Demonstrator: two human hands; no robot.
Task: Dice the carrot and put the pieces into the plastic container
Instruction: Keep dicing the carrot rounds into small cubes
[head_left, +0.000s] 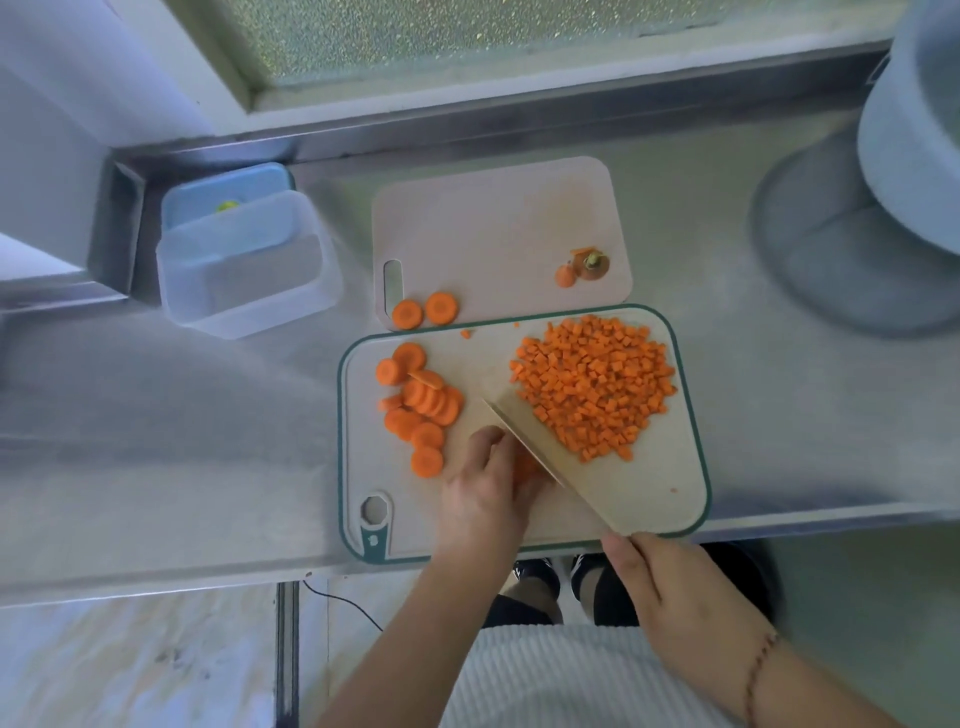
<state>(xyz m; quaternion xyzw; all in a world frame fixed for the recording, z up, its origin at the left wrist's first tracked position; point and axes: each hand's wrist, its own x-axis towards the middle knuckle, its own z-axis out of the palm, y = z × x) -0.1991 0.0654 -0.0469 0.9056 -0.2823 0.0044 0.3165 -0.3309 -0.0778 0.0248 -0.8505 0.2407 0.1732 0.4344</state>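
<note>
A heap of diced carrot lies on the right of the green-rimmed cutting board. Several carrot rounds sit on its left side. My left hand presses down on a few carrot slices near the board's front. My right hand grips the handle of a broad knife, whose blade stands against the fingers of my left hand. The clear plastic container stands open at the far left, with nothing visible inside.
A second pale board lies behind, holding two carrot rounds and the carrot top scraps. A blue lid rests behind the container. A grey pot stands at the right. The steel counter's edge runs in front.
</note>
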